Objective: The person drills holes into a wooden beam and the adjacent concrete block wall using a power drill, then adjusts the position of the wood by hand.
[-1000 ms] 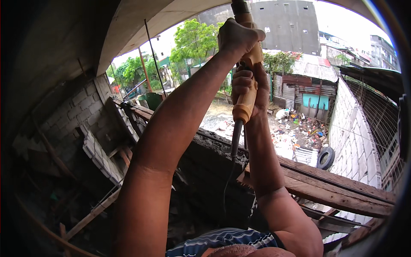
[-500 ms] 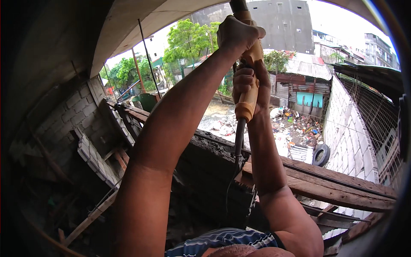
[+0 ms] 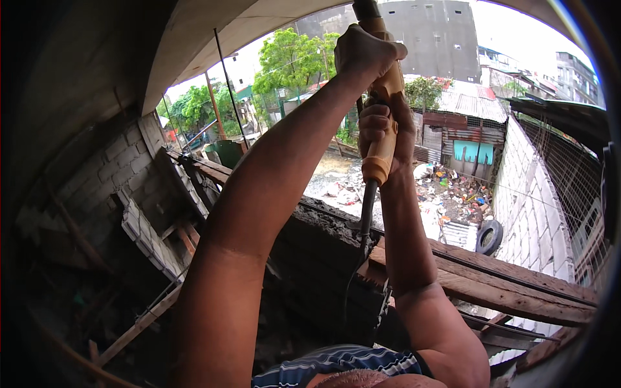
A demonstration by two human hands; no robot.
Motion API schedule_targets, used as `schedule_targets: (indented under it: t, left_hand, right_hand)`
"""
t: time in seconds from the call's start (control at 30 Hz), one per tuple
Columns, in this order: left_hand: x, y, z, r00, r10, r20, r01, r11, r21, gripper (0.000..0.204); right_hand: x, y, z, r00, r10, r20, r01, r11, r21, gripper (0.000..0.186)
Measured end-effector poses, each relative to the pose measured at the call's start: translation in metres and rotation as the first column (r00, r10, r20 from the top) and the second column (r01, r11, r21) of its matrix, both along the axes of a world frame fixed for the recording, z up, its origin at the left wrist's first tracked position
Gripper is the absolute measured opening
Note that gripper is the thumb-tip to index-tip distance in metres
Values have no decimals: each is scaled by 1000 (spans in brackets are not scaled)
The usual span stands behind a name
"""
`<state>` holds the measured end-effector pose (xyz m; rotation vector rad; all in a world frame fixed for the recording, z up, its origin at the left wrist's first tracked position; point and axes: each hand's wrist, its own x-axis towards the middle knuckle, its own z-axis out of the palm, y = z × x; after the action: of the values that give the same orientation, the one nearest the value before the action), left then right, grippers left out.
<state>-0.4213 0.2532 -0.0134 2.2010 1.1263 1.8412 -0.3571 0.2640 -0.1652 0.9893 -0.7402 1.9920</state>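
Observation:
A long tan power tool [image 3: 381,155] is held up steeply in front of me, its dark end at the top. My left hand [image 3: 365,55] is closed around its upper part. Lower down, my right hand [image 3: 404,132] wraps the body, its fingers curled on the near side. From the tool's lower end runs a dark tapered rod or sleeve [image 3: 368,210]; I cannot tell which. It reaches down to the chipped top of a concrete wall [image 3: 323,213], and whether it touches is unclear. A thin dark cord [image 3: 347,291] hangs below.
Rough wooden beams [image 3: 491,284] extend rightward from the wall. A white block wall [image 3: 527,194] stands at the right. Beyond lie a rubbish heap [image 3: 456,194] and a tyre [image 3: 490,237]. A slab [image 3: 194,32] overhangs at upper left, above a leaning block panel [image 3: 152,239].
The whole view has shifted slightly, so everything sits a little further right and lower. Both hands keep the same grip on the tool.

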Motion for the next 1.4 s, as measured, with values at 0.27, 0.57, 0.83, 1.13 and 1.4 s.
schedule_targets:
  t: [0.27, 0.57, 0.83, 1.13, 1.4]
  left_hand:
    - [-4, -1, 1, 1000, 29, 1, -29, 999, 37, 55]
    - [-2, -5, 0, 1000, 4, -17, -4, 1000, -21, 54]
    - [-3, -8, 2, 999, -20, -38, 19, 999, -41, 56]
    - [-8, -13, -5, 992, -118, -40, 114, 990, -83, 63]
    - [-20, -33, -54, 866, -495, 62, 499, 858, -121, 74]
  right_hand:
    - [-4, -3, 1, 1000, -2, -5, 2, 1000, 6, 42]
    - [-2, 0, 0, 1000, 5, 4, -5, 1000, -4, 41]
    - [-1, 2, -3, 999, -40, -2, 40, 999, -6, 42]
    - [-10, -30, -6, 981, -194, -21, 192, 980, -54, 40]
    - [-20, -65, -52, 893, -449, 23, 449, 888, -98, 46]
